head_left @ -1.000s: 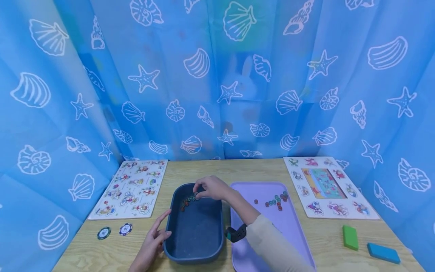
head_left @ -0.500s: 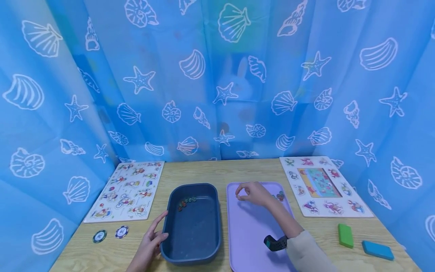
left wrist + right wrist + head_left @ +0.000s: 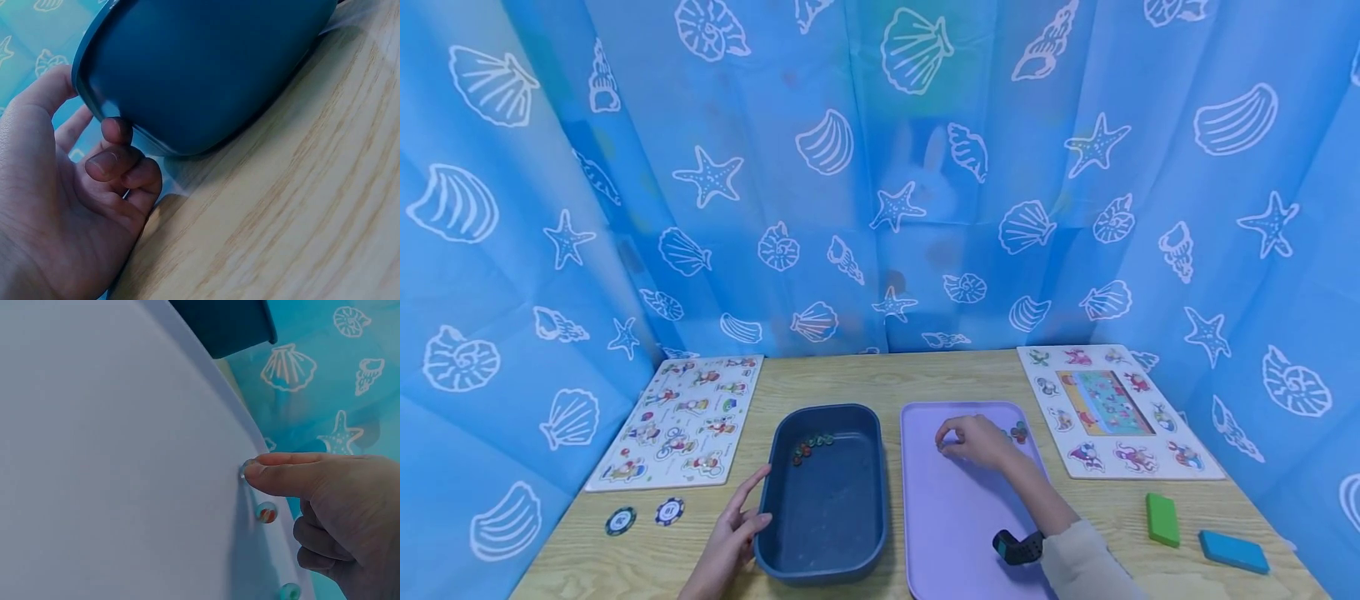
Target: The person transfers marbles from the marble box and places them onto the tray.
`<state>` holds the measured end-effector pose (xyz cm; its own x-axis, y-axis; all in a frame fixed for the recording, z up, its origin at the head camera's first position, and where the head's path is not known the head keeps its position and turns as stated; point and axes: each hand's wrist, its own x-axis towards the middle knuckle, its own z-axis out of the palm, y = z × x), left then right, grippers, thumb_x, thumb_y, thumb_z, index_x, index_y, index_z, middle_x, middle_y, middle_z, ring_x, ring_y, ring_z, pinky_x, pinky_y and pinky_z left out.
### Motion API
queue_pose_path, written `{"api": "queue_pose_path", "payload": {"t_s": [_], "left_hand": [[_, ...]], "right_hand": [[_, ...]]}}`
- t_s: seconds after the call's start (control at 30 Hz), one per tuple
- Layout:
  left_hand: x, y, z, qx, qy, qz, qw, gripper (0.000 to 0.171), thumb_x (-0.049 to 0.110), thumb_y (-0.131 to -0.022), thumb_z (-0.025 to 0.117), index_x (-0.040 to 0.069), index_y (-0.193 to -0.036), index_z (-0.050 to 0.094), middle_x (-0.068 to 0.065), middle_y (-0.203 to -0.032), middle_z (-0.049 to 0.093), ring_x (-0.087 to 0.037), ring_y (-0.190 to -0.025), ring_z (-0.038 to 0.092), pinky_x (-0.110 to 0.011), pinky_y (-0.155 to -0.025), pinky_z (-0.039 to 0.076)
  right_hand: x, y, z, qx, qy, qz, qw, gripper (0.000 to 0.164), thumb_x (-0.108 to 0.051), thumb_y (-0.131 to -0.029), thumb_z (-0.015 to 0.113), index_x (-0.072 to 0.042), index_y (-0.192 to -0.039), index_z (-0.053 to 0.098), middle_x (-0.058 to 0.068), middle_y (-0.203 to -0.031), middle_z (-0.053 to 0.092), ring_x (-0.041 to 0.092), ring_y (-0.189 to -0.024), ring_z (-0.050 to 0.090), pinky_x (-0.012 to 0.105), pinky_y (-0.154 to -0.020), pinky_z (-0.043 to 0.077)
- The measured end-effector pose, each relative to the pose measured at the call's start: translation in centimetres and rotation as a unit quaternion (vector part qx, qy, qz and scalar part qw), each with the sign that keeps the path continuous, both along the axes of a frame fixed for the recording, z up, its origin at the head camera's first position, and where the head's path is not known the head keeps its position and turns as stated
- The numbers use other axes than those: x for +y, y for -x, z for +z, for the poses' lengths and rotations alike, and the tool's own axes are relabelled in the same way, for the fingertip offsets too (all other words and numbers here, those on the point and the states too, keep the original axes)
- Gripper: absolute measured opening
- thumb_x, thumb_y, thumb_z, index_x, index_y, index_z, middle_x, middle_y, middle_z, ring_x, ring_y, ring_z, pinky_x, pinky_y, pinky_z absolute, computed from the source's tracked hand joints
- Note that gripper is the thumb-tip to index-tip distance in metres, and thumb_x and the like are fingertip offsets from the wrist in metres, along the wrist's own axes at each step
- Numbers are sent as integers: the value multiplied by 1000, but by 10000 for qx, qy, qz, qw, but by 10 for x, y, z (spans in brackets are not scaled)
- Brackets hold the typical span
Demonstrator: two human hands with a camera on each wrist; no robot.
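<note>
My right hand [image 3: 981, 442] is over the far part of the lilac tray [image 3: 951, 517]. Its thumb and index finger pinch a small clear glass marble [image 3: 244, 469]; the other fingers curl in. Close by, an orange-and-white marble [image 3: 267, 512] and a greenish marble [image 3: 289, 592] lie on the tray. My left hand [image 3: 733, 529] rests against the left side of the dark blue bin [image 3: 822, 575], thumb and index finger at its rim, remaining fingers loosely bent. Inside the bin, several red and green marbles [image 3: 807, 450] lie near its far left corner.
A white picture board [image 3: 681, 421] lies at the back left, with two poker chips [image 3: 669, 512] in front. Another picture board [image 3: 1116, 412] is at the back right. Green [image 3: 1162, 520] and blue [image 3: 1234, 552] blocks lie front right. A shell-print curtain [image 3: 880, 167] hangs behind the table.
My right hand has moved right from over the bin's marbles to the tray, then slightly farther right and nearer, and now pinches a marble there. My left hand stays at the bin.
</note>
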<state>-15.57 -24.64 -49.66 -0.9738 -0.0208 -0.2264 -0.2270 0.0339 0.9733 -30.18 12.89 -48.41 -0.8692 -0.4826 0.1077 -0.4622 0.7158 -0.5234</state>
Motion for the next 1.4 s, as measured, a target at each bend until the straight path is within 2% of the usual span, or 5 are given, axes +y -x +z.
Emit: {"api": "queue_pose_path", "payload": {"t_s": [0.23,0.4,0.63,1.13,1.4], "left_hand": [[-1,0,1,-69,80,74,9999,59,22,-82,58,37,-133,33,1,-57,41,-12,-43,35,-23,-42,30],[0,1,1,-85,16,36,10000,60,21,-83,58,37,-134,32,2,-58,42,-11,-43,34,-22,-43,30],[-1,1,0,21,-69,7,10000,59,22,-83,58,36,-134,32,2,-57,40,-11,-42,33,-22,-44,32],[-2,2,-1,135,27,-79,9999,58,23,-84,56,36,-135,31,1,-60,40,-12,-43,33,-22,-43,31],[0,2,-2,149,-69,-33,9999,58,20,-83,57,37,-134,33,1,-59,38,-11,-42,32,-21,-41,29]], "right_hand": [[-24,-4,28,180,295,364,9987,17,-17,-79,67,-20,-96,66,-4,-58,44,7,-49,35,21,-48,30],[-65,-7,53,347,369,824,9953,16,-24,-82,64,-21,-98,66,-7,-51,31,8,-45,30,21,-45,28],[-126,-3,71,322,382,1303,9902,17,-25,-84,62,-20,-99,67,-6,-50,31,10,-46,30,22,-48,27],[-198,10,39,228,-336,1246,9914,15,-27,-83,62,-24,-97,67,-4,-51,41,8,-43,34,19,-44,29],[-205,10,29,10,-951,1039,9900,13,-27,-80,66,-28,-93,68,-9,-82,60,10,-63,50,22,-59,40]]}}
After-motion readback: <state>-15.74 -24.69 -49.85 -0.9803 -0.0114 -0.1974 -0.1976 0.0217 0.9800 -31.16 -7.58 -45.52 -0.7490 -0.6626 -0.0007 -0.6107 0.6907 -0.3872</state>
